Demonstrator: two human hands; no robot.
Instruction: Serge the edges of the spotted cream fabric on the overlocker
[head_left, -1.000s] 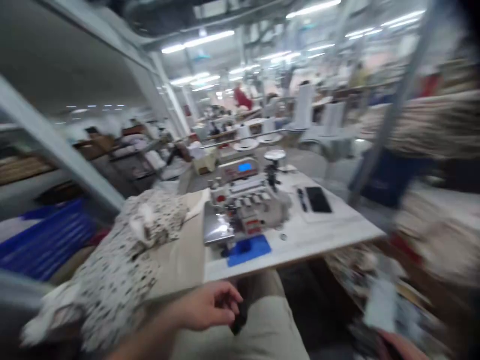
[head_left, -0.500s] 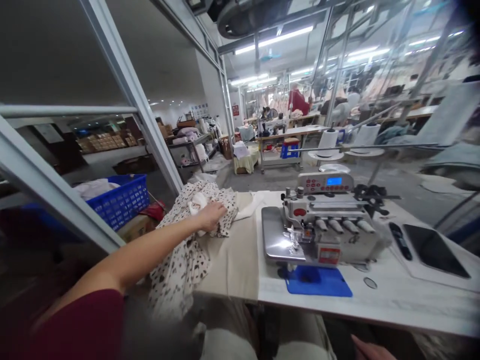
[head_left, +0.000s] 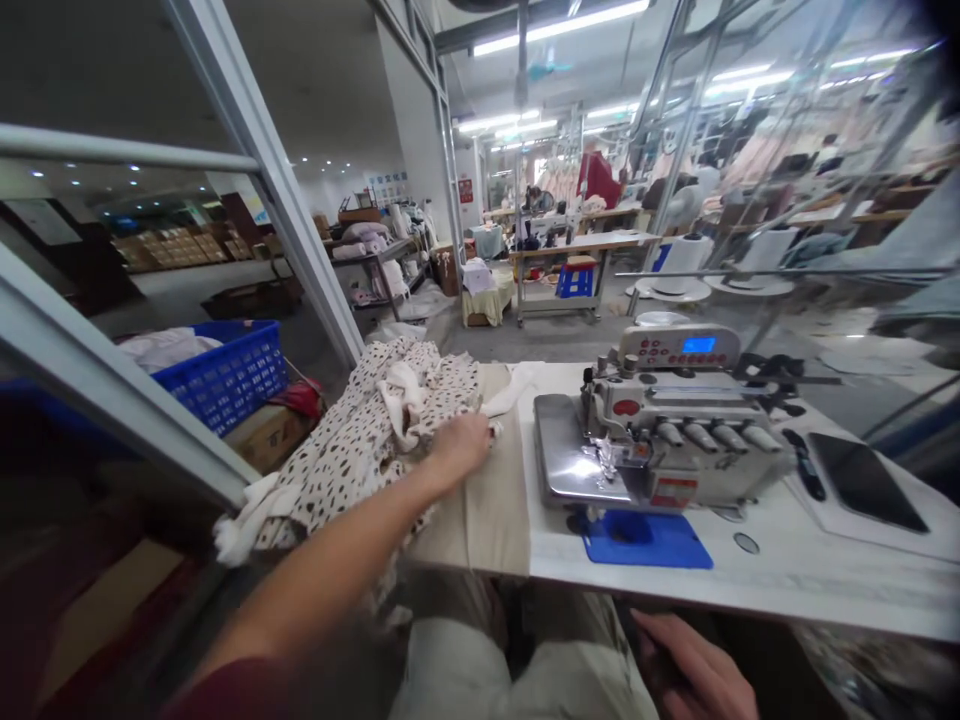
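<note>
My left hand is closed at the right edge of a pile of white fabric with dark spots, gripping part of it. The spotted fabric lies bunched at the table's left end, with plain white cloth on top, and drapes over the side. Under it is a flat beige cloth. My right hand is low over my lap, below the table edge, holding nothing visible; its index finger is stretched out and the other fingers are partly hidden. To the right of the fabric stands an overlock sewing machine.
A blue plastic basket with white cloth stands left of a metal frame post. A blue pad lies before the machine. On the table's right are a dark tablet or phone and thread cones behind.
My left hand has moved right and nearer to me across the spotted fabric, which is now spread differently at the left. My right hand has risen further into view. The camera view has shifted.
</note>
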